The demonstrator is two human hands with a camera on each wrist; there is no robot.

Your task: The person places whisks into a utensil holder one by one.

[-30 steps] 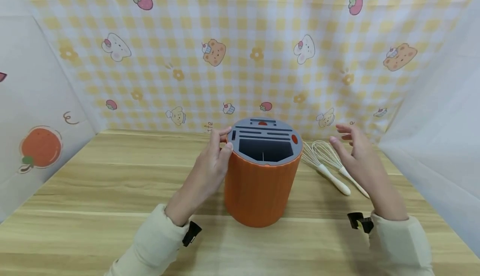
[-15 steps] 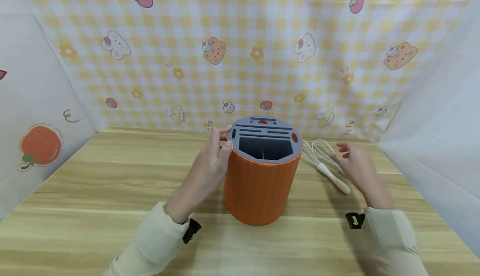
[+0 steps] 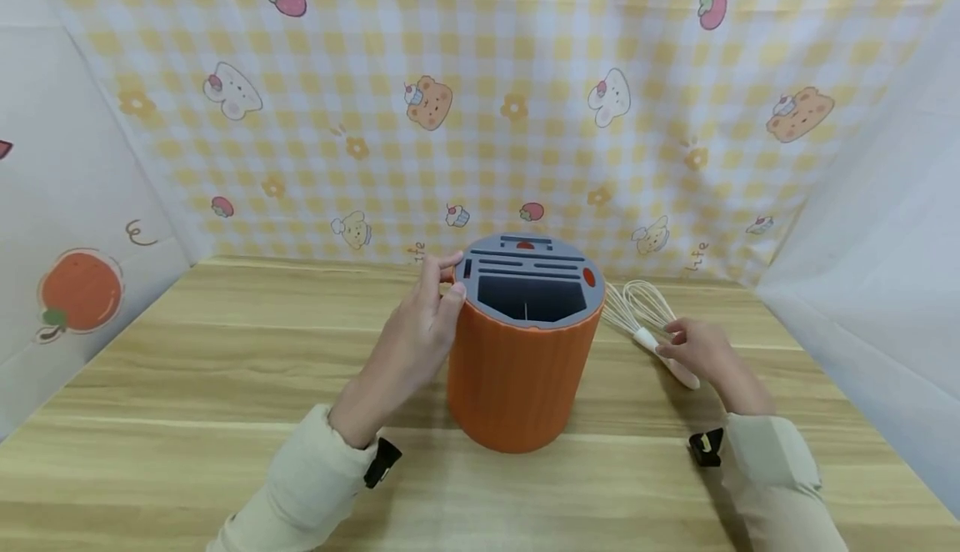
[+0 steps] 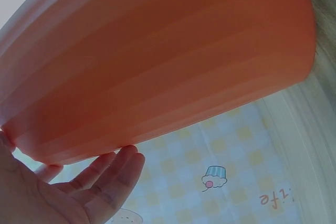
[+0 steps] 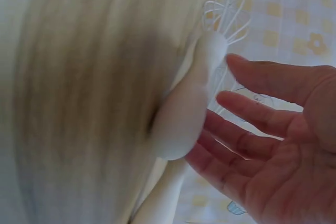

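Note:
An orange round knife block (image 3: 517, 393) with a grey slotted top stands upright on the table. My left hand (image 3: 411, 339) holds it at the left side of the rim, thumb at the top edge; in the left wrist view, the fingers (image 4: 118, 174) lie against its wall. To its right lie two whisks with cream handles. My right hand (image 3: 705, 352) is right at the nearer whisk (image 3: 647, 338), and in the right wrist view its spread fingers sit beside the handle (image 5: 181, 119). Farther back, the second whisk (image 3: 649, 300) has its handle hidden by that hand.
The wood-grain table (image 3: 225, 385) ends at a yellow checked cloth (image 3: 480, 160) hanging behind. White sheets close off the left and right sides. Inside the block's large front opening (image 3: 555, 298) a thin divider shows.
My right hand has come down and slightly left, from above the whisks to the nearer whisk's handle. My left hand and the knife block have stayed in place.

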